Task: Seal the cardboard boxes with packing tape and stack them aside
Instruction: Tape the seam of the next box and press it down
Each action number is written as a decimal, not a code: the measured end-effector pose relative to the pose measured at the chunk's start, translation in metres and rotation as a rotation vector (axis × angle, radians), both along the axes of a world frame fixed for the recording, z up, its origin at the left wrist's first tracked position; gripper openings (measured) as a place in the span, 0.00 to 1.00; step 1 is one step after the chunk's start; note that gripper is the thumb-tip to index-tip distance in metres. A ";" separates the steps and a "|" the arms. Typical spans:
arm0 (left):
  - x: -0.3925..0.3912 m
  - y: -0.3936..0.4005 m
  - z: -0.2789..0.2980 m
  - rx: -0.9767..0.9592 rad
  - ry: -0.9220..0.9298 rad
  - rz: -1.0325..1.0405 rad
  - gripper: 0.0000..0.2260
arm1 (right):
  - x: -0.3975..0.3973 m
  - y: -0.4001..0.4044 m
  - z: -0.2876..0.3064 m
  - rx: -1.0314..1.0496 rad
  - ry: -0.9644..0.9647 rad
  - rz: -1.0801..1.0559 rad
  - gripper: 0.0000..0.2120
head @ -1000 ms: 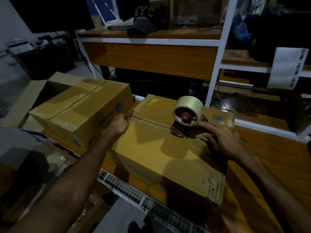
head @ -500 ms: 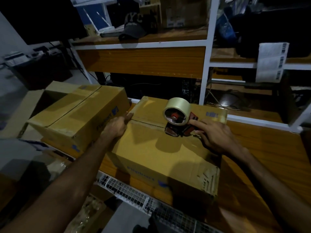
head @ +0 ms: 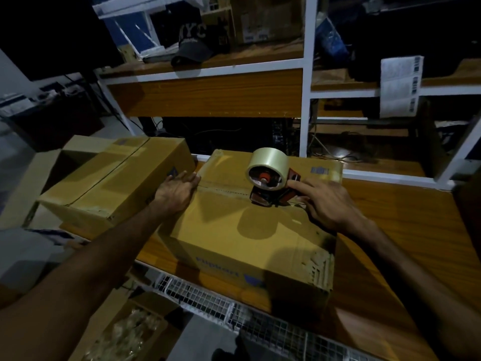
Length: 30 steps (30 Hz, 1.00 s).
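Now your left hand (head: pixel 178 190) lies flat, fingers straight, on the left edge of the near box (head: pixel 242 225) on the worktop (head: pixel 406 217). Your right hand (head: pixel 329 204) curls around the tape dispenser (head: pixel 270 183) standing on the box's top seam.

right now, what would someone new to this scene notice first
The tape dispenser with its pale roll stands out first, sitting on the seam of the near cardboard box at mid-frame, with the right hand holding it. The left hand lies with straight fingers on that box's left edge, and a second cardboard box sits just left of it. Up on the wooden shelf rests a dark cap.
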<state>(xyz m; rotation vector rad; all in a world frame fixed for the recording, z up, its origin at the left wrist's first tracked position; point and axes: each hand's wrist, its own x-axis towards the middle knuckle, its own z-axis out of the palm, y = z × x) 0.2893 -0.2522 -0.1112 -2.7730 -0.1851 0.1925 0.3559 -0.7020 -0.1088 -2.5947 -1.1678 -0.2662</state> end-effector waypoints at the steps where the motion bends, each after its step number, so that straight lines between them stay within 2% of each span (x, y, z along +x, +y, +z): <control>1: 0.000 -0.001 0.001 0.001 0.010 0.004 0.27 | -0.001 0.001 0.000 -0.007 -0.007 0.001 0.24; 4: 0.002 -0.003 -0.001 -0.005 0.027 0.027 0.27 | 0.000 -0.011 0.002 -0.022 0.015 -0.012 0.24; 9: 0.003 -0.002 -0.002 -0.057 0.016 0.018 0.26 | 0.008 -0.087 -0.005 0.077 0.190 -0.056 0.24; 13: 0.002 0.002 -0.003 -0.059 0.029 0.017 0.26 | -0.003 -0.135 -0.009 0.192 0.200 -0.087 0.24; 16: 0.001 -0.003 0.000 -0.051 0.030 0.013 0.26 | -0.012 -0.164 -0.015 0.288 0.214 -0.130 0.28; 22: 0.006 -0.002 -0.002 -0.073 0.024 0.034 0.25 | -0.023 -0.204 -0.043 0.393 0.237 -0.206 0.20; 26: 0.009 -0.026 -0.011 -0.116 -0.105 0.108 0.23 | -0.022 -0.194 -0.064 0.465 0.269 -0.218 0.19; 29: 0.000 -0.096 -0.009 -0.165 -0.137 -0.144 0.22 | -0.028 -0.191 -0.076 0.557 0.307 -0.228 0.17; 30: -0.004 -0.128 -0.009 -0.264 -0.106 -0.237 0.24 | -0.031 -0.190 -0.078 0.572 0.305 -0.232 0.16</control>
